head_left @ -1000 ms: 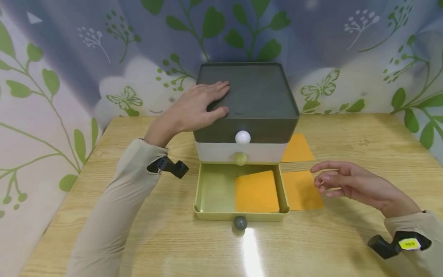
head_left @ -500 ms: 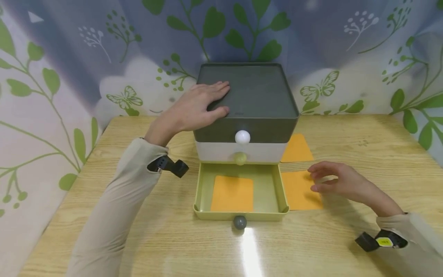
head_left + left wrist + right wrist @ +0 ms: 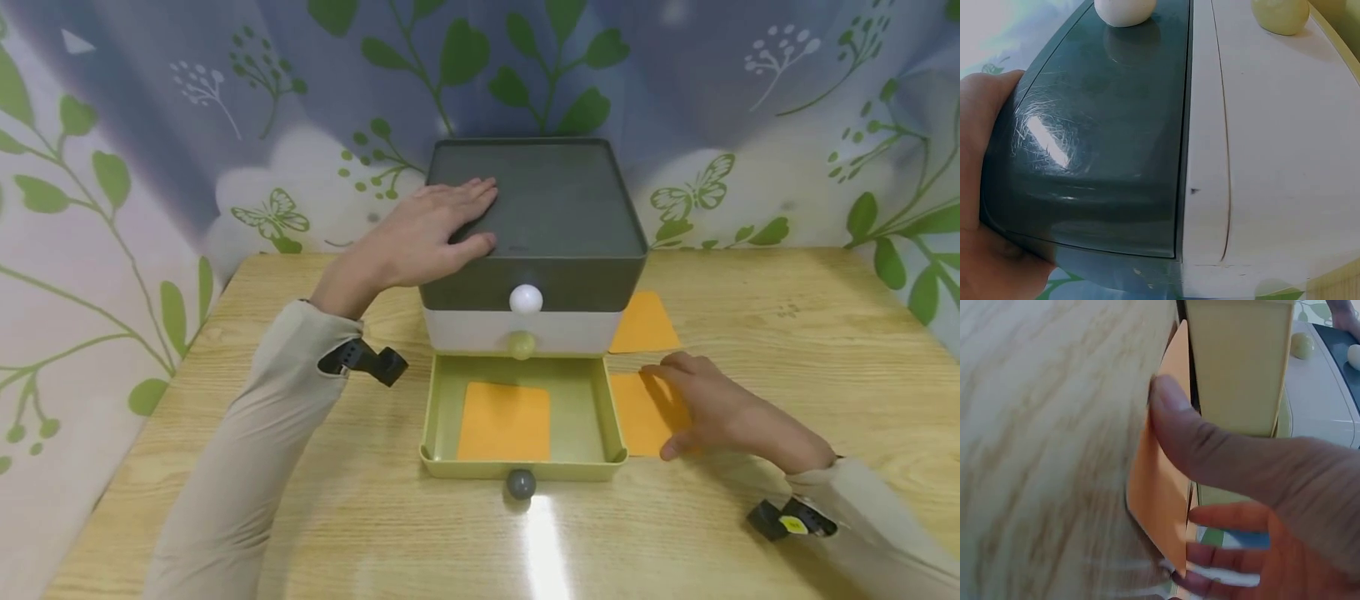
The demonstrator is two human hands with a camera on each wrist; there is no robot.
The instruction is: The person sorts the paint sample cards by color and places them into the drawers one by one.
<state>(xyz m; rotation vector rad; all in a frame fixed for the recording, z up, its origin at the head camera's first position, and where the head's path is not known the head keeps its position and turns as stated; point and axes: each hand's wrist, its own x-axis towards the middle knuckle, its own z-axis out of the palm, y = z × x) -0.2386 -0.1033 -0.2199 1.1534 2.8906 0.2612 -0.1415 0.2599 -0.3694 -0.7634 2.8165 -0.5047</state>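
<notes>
A stacked drawer box (image 3: 555, 192) has a dark grey top tier, a white tier and a pulled-out yellow-green drawer (image 3: 581, 471) with a grey ball knob (image 3: 521, 484). My left hand (image 3: 416, 237) rests flat on the box's top left; its wrist view shows fingers at the grey side (image 3: 985, 144). In the drawer lies an orange paper square (image 3: 504, 422). Just right of the drawer, my right hand (image 3: 723, 412) spans another orange paper square (image 3: 637, 408) on the table. Its thumb (image 3: 1179, 419) touches one edge, with the other fingers near the opposite side.
A third orange paper square (image 3: 647, 322) lies beside the box, farther back on the wooden table (image 3: 810, 333). White (image 3: 526, 299) and yellow-green (image 3: 521, 344) ball knobs stick out in front. A leaf-patterned curtain (image 3: 690, 100) hangs behind.
The orange paper square in the drawer slid to the left and then stayed. My right hand moved left and down onto the square beside the drawer. The left hand has not moved.
</notes>
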